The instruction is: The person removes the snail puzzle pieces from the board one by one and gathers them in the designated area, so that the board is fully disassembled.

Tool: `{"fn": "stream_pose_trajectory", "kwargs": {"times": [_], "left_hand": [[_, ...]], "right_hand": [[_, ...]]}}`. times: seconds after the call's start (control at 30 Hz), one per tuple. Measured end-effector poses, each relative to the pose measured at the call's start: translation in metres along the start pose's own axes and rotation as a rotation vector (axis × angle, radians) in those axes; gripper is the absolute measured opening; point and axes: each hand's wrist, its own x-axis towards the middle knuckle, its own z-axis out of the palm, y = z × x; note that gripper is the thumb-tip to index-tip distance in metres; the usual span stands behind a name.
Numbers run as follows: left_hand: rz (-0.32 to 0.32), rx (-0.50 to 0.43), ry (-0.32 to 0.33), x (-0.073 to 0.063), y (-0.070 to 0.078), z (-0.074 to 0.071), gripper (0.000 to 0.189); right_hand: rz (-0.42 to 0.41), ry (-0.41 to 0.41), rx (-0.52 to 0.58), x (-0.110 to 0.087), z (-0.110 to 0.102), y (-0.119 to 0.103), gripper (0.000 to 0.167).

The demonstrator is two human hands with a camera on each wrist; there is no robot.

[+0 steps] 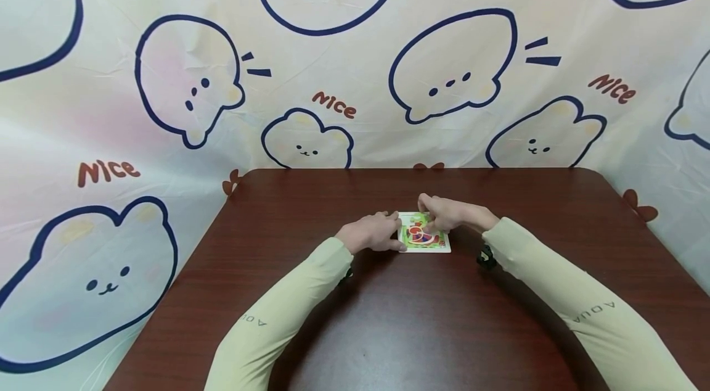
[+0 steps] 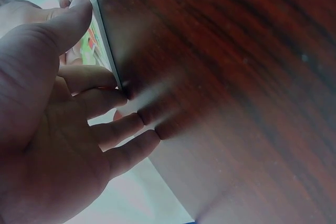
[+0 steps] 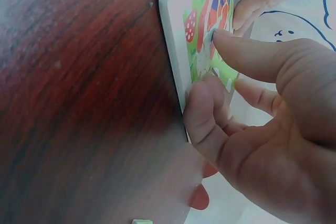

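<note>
The left hand (image 1: 373, 232), fingers loosely straight, seems to steady the picture board (image 1: 420, 238); the right hand (image 1: 450, 213), fingers bent, works its face (I can't tell whether anything's pinched); next calls for careful fingertip placement.

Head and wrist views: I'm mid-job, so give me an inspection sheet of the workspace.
Surface: dark red-brown table, wood-grained, glare toward the near side.
Job's things: picture board, white-bordered, lying on the table.
Clutter: small pale patch at the right wrist view's bottom edge; identity unclear.
Left hand: at the board's left edge, fingers mostly straight.
Right hand: fingers curled over the picture; cannot tell whether they pinch anything.
Cables: nothing definite seen.
Surroundings: cartoon-printed backdrop behind and at both sides; dark device at the right wrist.
</note>
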Motion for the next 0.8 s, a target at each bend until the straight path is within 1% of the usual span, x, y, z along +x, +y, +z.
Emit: {"fn": "stream_pose_trajectory", "kwargs": {"times": [0.2,0.4,0.5,0.63,0.8], "left_hand": [[0.005,0.002,0.003,-0.0005,-0.0011,0.0000,0.054],[0.006,0.006,0.006,0.0002,-0.0011,0.0014,0.053],[0.007,0.007,0.008,0.0009,-0.0012,0.0023,0.053],[0.006,0.005,0.005,0.0016,-0.0014,0.0029,0.055],[0.004,0.004,0.004,0.0012,-0.0014,0.0020,0.054]], "right_hand": [[-0.014,0.022,0.041,0.0013,0.0028,0.0031,0.037],[-0.013,0.049,0.043,-0.0013,0.0042,0.0009,0.036],[-0.007,0.065,0.050,-0.0020,0.0050,-0.0007,0.032],[-0.008,0.092,0.045,-0.0012,0.0053,-0.0014,0.023],[-0.033,0.129,-0.001,0.0014,0.0039,-0.0011,0.018]]}}
